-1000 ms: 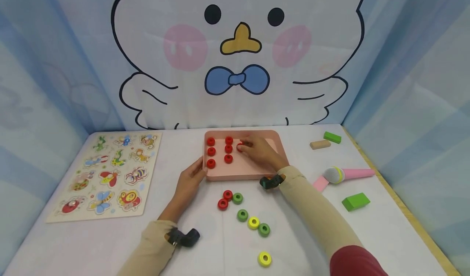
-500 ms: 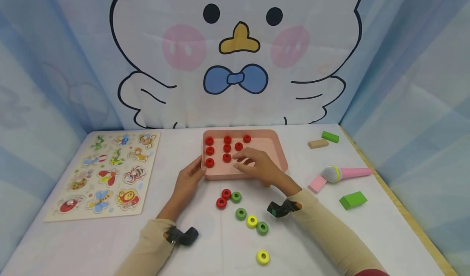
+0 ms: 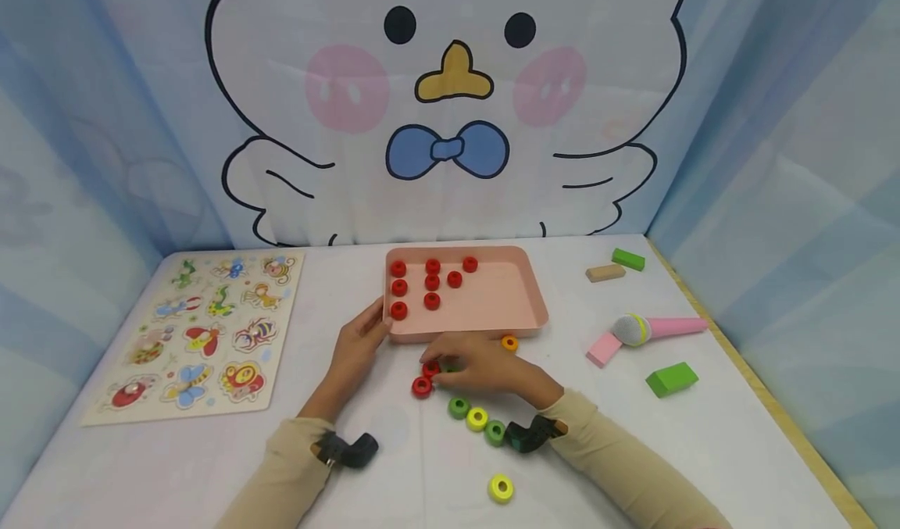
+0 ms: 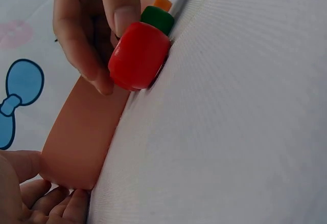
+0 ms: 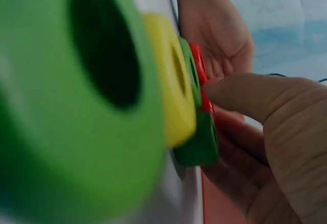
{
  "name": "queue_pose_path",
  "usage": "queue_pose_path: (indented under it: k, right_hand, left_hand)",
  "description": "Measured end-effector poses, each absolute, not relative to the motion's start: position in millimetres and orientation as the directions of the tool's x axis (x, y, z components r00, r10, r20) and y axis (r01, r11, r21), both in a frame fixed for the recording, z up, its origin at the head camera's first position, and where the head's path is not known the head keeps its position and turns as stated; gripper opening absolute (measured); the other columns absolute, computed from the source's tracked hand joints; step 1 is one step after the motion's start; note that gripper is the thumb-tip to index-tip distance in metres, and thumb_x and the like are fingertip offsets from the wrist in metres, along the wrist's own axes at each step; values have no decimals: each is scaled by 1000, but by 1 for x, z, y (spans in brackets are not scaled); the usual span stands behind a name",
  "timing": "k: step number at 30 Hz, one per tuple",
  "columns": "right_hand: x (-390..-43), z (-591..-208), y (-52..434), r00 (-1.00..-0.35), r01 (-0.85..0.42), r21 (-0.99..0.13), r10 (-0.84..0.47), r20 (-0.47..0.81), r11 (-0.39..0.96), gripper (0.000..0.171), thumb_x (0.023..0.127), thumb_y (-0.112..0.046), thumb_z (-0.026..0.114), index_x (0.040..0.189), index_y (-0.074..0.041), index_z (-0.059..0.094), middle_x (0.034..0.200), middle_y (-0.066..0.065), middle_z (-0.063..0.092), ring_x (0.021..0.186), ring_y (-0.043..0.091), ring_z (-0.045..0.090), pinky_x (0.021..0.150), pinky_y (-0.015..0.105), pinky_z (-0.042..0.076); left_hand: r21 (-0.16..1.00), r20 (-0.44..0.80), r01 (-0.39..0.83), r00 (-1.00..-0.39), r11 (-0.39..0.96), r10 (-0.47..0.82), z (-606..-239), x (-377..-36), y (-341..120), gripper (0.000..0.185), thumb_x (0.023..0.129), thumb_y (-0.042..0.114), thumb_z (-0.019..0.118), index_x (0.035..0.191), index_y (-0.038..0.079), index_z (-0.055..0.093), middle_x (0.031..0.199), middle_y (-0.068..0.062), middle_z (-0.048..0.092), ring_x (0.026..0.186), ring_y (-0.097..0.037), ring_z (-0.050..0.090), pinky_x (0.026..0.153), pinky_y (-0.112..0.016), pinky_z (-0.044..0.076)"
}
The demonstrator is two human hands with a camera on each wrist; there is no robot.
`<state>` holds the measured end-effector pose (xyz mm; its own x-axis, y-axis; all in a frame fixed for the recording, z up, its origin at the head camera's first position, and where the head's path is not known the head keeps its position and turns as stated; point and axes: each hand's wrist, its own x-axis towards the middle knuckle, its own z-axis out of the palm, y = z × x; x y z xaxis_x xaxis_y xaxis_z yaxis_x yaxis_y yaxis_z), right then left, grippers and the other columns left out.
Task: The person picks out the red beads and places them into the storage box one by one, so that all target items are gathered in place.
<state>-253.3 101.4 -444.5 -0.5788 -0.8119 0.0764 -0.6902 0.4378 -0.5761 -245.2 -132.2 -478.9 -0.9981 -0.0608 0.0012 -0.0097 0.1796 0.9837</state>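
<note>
The small red wooden ring (image 3: 431, 368) lies flat on the white table (image 3: 703, 451) just at 6 o'clock of the shallow pink plastic tray (image 3: 492, 298), hole axis upright, and is pinched at its rim by the right hand (image 3: 478, 365); a second red ring (image 3: 421, 387) sits touching it at 7 o'clock. The left hand (image 3: 358, 345), at 9 o'clock of the ring, is pressed with relaxed fingers against the tray's near left corner. Green, yellow and orange rings (image 3: 476, 418) trail toward 5 o'clock on the table, seven red rings (image 3: 432, 282) are seen in the tray, and blue cloth walls with a cartoon bird (image 3: 453, 115) enclose the space.
</note>
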Motion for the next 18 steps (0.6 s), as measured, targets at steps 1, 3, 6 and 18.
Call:
queue_pose_path:
  k: [1, 3, 6, 18]
  right_hand:
    - [-252, -445, 100, -579, -698, -555, -813, 66, 452, 31, 91, -20, 73, 121, -16, 69, 116, -11, 63, 101, 5, 57, 92, 20, 49]
    - [-251, -448, 96, -571, -718, -522, -818, 65, 460, 29, 91, -20, 72, 120, -16, 69, 115, -11, 63, 101, 4, 55, 93, 20, 47]
    - [-250, -451, 94, -560, -729, -520, -824, 81, 445, 27, 92, -19, 71, 119, -14, 70, 114, -9, 64, 103, 5, 55, 95, 20, 47]
    - [-252, -456, 93, -581, -705, -561, -807, 104, 435, 28, 93, -22, 70, 120, -15, 70, 116, -10, 63, 107, 5, 55, 98, 23, 46]
  left_hand:
    - [984, 7, -4, -998, 177, -57, -480, -245, -132, 54, 101, 25, 55, 152, 15, 39, 153, -2, 40, 140, -17, 35, 111, -35, 34]
    - [986, 15, 6, -999, 166, -51, -481, -246, -132, 54, 101, 24, 55, 152, 14, 39, 152, -2, 41, 140, -17, 36, 111, -35, 35]
    - [988, 23, 16, -999, 154, -47, -483, -246, -130, 53, 101, 23, 56, 151, 14, 40, 152, -2, 42, 139, -16, 37, 110, -34, 36]
    - [984, 20, 11, -999, 177, -47, -478, -243, -133, 54, 101, 25, 55, 152, 16, 39, 152, -1, 41, 140, -16, 35, 111, -35, 35]
